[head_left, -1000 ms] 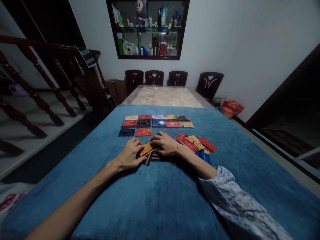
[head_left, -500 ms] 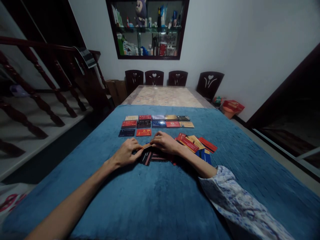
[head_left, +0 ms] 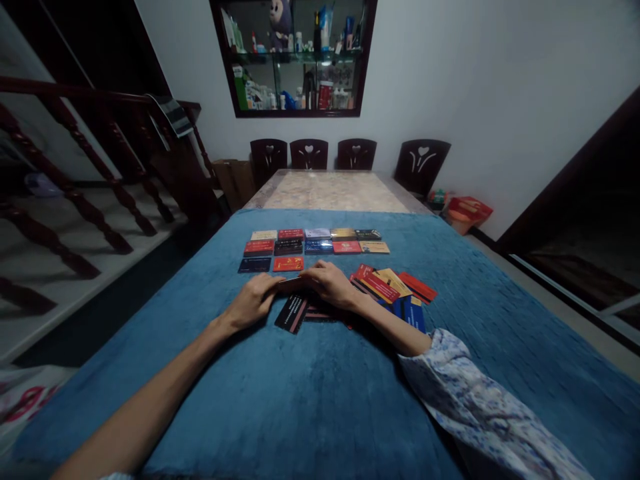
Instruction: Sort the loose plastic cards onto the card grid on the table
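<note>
Both hands meet over a card at the middle of the blue cloth (head_left: 310, 393). My left hand (head_left: 253, 303) pinches the card (head_left: 293, 283) by its left end, and the card is seen edge-on, dark. My right hand (head_left: 330, 285) holds the same card's right end with curled fingers. Beneath them lie a dark card (head_left: 291, 313) and a few more in a loose heap. Beyond the hands, cards are laid out in neat rows (head_left: 315, 244). A fanned pile of red, yellow and blue cards (head_left: 393, 290) lies just right of my right hand.
The cloth covers the near part of a long table; bare marble top (head_left: 330, 192) shows beyond. Several dark chairs (head_left: 355, 153) stand at the far end under a glass wall cabinet (head_left: 295, 57). A wooden stair railing (head_left: 90, 167) runs along the left.
The orange-faced card that lay flat under both hands has been lifted and turned on edge. The dark card below it is now uncovered. My left hand shifted slightly up.
</note>
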Available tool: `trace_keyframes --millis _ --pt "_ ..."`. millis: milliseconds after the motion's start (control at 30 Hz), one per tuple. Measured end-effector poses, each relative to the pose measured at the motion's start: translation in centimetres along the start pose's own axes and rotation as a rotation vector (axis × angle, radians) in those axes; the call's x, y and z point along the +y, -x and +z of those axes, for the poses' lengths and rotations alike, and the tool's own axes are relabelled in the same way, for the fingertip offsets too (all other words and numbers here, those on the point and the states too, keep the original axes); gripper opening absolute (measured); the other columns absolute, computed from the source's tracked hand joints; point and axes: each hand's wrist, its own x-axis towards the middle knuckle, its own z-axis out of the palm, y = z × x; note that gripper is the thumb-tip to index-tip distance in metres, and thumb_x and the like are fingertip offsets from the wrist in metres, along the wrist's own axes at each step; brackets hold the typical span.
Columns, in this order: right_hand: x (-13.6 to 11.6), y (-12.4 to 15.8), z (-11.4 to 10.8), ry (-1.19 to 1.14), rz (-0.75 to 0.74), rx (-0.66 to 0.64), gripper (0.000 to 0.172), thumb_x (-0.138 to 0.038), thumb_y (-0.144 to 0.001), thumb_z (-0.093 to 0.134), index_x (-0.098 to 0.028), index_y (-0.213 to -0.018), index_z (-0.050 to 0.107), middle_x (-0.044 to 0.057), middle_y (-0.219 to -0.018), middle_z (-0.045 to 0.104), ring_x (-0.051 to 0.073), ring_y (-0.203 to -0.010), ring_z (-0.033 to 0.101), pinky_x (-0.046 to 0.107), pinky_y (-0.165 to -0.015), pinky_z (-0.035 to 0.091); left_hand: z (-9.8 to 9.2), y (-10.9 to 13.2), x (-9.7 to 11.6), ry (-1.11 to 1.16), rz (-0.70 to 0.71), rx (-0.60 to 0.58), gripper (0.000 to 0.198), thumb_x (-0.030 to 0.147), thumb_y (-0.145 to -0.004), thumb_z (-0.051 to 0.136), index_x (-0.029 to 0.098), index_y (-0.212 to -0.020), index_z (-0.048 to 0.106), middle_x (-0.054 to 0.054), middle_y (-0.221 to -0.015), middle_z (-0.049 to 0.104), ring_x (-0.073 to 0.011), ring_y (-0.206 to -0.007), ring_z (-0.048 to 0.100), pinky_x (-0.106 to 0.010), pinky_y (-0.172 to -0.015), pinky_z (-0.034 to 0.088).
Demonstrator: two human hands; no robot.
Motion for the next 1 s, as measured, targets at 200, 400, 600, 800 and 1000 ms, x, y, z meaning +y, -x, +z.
trace_keyframes --millis 200,400,600,800,1000 --pt "-0.7 0.0 -0.1 0.068 0.036 -0.006 0.032 -0.017 -0.098 0.052 -0.021 -0.129 0.061 0.009 -0.101 0.068 0.020 -0.096 0.056 0.032 -0.082 0.040 0.6 0.1 -0.5 0.022 -0.022 0.009 0.036 0.013 -0.093 0.048 0.019 -0.125 0.064 -0.009 -0.106 0.072 -0.0195 -0.095 0.067 -0.039 -0.087 0.057" --pt "-0.9 0.0 0.0 0.122 0.007 -0.023 0.031 -0.015 -0.099 0.047 -0.022 -0.127 0.061 0.008 -0.103 0.072 0.020 -0.093 0.054 0.033 -0.082 0.037 0.8 0.1 -0.5 0.029 -0.039 0.024 0.041 0.013 -0.092 0.049 0.022 -0.130 0.062 -0.008 -0.111 0.073 -0.0201 -0.095 0.067 -0.040 -0.088 0.056" --pt "-1.0 0.1 -0.3 0.180 0.017 -0.094 0.045 -0.015 -0.095 0.055 -0.021 -0.140 0.052 0.009 -0.107 0.071 0.022 -0.099 0.053 0.035 -0.085 0.036 1.4 0.2 -0.9 0.026 -0.110 0.095 0.039 0.018 -0.093 0.050 0.020 -0.131 0.060 -0.008 -0.108 0.073 -0.0201 -0.093 0.068 -0.038 -0.088 0.056" --pt "-1.4 -0.2 -0.3 0.250 0.053 -0.128 0.053 -0.017 -0.091 0.062 -0.022 -0.143 0.051 0.012 -0.116 0.067 0.024 -0.104 0.051 0.036 -0.085 0.036 1.9 0.2 -0.8 0.030 -0.132 0.157 0.029 0.024 -0.092 0.053 0.020 -0.120 0.060 -0.007 -0.106 0.071 -0.0204 -0.092 0.069 -0.036 -0.086 0.057" --pt "-1.3 -0.4 -0.3 0.295 0.004 -0.066 0.044 -0.018 -0.094 0.058 -0.022 -0.138 0.054 0.012 -0.112 0.065 0.024 -0.101 0.050 0.036 -0.083 0.035 1.8 -0.1 0.1 0.062 -0.152 0.204 0.024 0.021 -0.090 0.054 0.022 -0.114 0.057 -0.004 -0.102 0.072 -0.0183 -0.091 0.069 -0.034 -0.085 0.056"
